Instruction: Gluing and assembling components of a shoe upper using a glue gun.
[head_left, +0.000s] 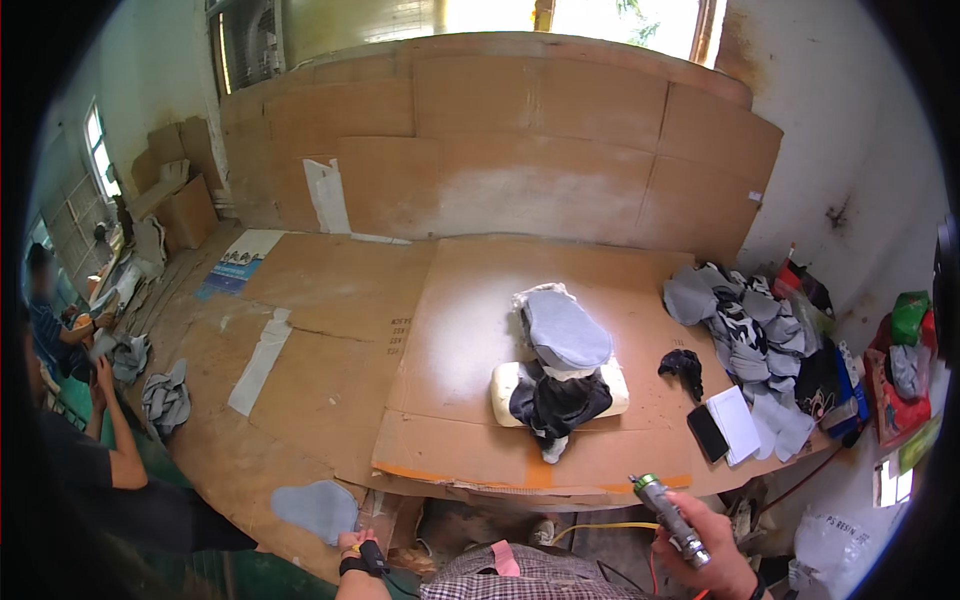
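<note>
My left hand (356, 546), low in the view and wearing a black wrist strap, pinches the narrow lower end of a flat grey shaped pad (312, 506). My right hand (712, 555) is wrapped round a silver cylindrical tool (672, 522) with a green tip, which points up and left toward the table. On the table ahead, a grey rounded padded piece (566, 328) with a whitish, ragged edge rests above bunched black cloth (562, 405). Both lie on a cream, rounded block (504, 392). Neither hand touches them.
Brown cardboard covers the table (330, 400) and stands as a backboard (540, 130). At right lie heaped grey-and-black fabric pieces (750, 325), a black phone (707, 433), white paper (734, 424) and a black cloth scrap (682, 370). A yellow hose (605, 526) runs below. People (100, 450) work at far left.
</note>
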